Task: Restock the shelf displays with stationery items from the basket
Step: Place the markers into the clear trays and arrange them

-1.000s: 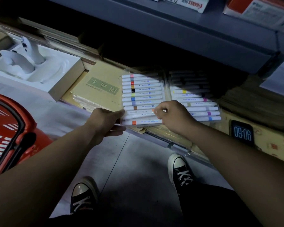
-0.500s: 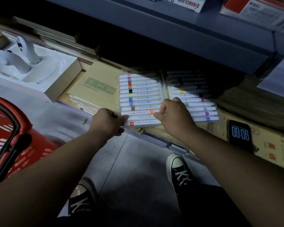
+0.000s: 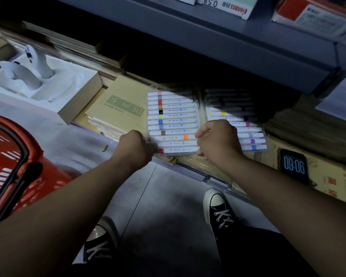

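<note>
A clear case of acrylic markers [image 3: 173,120] with coloured bands lies flat on the low shelf. My left hand [image 3: 136,145] grips its near left corner. My right hand [image 3: 218,140] grips its near right corner, fingers curled over the edge. A second marker case [image 3: 246,134] lies directly to the right, partly covered by my right hand. The red basket [image 3: 10,168] stands on the floor at the far left.
Tan sketch pads [image 3: 120,108] sit left of the markers, next to an open box with white moulded shapes [image 3: 34,84]. A digital timer reading 09:06 [image 3: 294,165] rests on cardboard boxes at the right. The upper shelf's edge [image 3: 208,39] overhangs. My two shoes stand on the grey floor below.
Both hands stay on the marker case; my left hand has closed tighter onto its corner. The case has shifted slightly, and the view has drifted a little.
</note>
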A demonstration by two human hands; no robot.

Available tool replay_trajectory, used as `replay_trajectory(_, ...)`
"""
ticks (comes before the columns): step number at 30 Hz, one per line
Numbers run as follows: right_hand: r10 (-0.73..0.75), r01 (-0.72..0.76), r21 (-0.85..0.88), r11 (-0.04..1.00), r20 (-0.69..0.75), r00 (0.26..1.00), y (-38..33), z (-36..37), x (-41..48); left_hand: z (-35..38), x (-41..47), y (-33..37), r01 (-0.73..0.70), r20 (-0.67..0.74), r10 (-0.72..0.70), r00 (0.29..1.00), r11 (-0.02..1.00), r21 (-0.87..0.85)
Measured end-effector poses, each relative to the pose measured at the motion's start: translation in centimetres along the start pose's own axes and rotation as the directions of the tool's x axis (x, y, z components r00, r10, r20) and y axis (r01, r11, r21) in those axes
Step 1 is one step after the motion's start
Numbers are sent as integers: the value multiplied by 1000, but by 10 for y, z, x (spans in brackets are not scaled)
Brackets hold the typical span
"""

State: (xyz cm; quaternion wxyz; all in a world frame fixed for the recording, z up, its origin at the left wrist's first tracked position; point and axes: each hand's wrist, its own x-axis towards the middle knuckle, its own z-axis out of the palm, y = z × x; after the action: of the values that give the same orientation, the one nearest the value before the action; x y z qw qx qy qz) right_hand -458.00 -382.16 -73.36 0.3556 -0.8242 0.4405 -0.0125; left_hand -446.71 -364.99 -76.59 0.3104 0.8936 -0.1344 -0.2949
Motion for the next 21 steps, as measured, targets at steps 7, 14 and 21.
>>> replay_trajectory(7,-132,129,-105,986,-28,991,4,1,2,0,5,-1,1,13,-1,1000,1000,8)
replay_trajectory(14,-195,196,-115,974,24,981,3,6,3,3,-2,6,-43,1,44,999,973,226)
replay_trajectory(21,-156,122,331,936,78,985,-8,-3,1,-2,-6,10,-12,-64,29,998,968,252)
